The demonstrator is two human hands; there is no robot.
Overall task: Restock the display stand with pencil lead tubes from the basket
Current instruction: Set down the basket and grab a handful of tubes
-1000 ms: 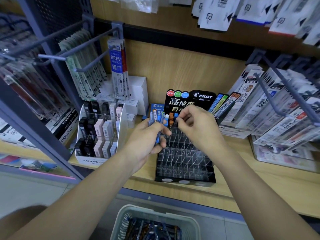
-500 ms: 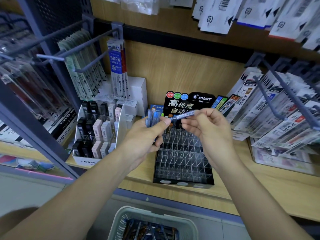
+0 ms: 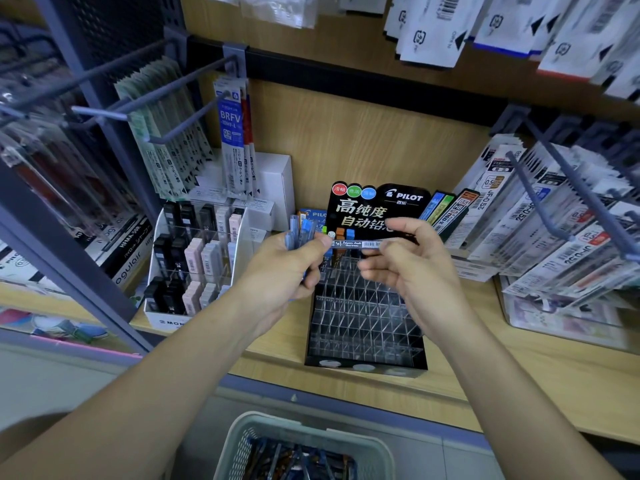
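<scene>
step in hand, as judged: single tube (image 3: 356,243) being drawn from bunch for slotting into stand (image 3: 363,317). bunch of tubes (image 3: 300,233) gripped upright in left hand (image 3: 282,271). single tube pinched by right hand (image 3: 408,268), other end touching left thumb. long axis level, left-right, cap end left, above stand's far rows. next move: tube to be tipped upright, lowered into empty cell. basket (image 3: 304,448) near, below shelf.
</scene>
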